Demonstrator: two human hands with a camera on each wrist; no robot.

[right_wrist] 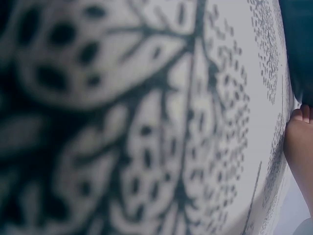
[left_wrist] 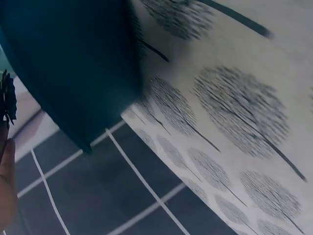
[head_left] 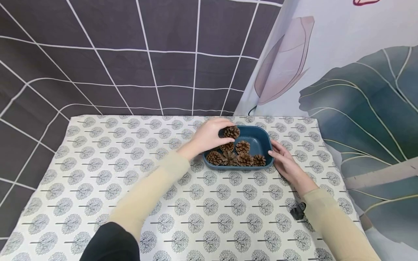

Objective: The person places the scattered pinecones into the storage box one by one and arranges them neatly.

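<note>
My left hand (head_left: 211,134) pinches a brown pine cone (head_left: 232,132) between thumb and fingers, above the left back part of a dark blue rectangular tub (head_left: 258,139). In the left wrist view, the edge of that pine cone (left_wrist: 8,98) shows at the far left, beside the tub's outer wall (left_wrist: 73,58). Several more pine cones (head_left: 244,159) lie in the tub, mostly along its front side. My right hand (head_left: 287,163) holds the tub's right end, thumb on the rim and fingers against the outside. The right wrist view shows only part of this hand (right_wrist: 301,142) at the tub's lower edge.
The tub stands on a table with a tree-print cloth (head_left: 183,206). A dark tiled-pattern backdrop (head_left: 169,69) rises behind it, and a curtain with leaf prints (head_left: 359,108) hangs at the right. A small black object (head_left: 298,211) sits at the right wrist.
</note>
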